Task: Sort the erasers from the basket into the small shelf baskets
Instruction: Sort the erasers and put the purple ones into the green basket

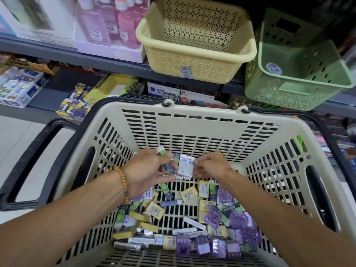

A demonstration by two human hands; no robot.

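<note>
From the head view, both hands work above the big cream shopping basket, whose slatted floor is strewn with loose erasers in yellow, green, white and purple wrappers. The left hand grips a small bundle of sleeved erasers, one poking up above the knuckles, its fingers curled round them; the right hand pinches the side of a pair of white erasers held between the two hands. These pieces look light, stiff and blocky, so they should stack flat against one another; the glossy film on the purple ones probably makes them slippery, and a full handful could shed one. Taking them across the long faces, several side by side, seems the safest hold. On the shelf above wait an empty beige basket and a green basket, well apart from the hands.
</note>
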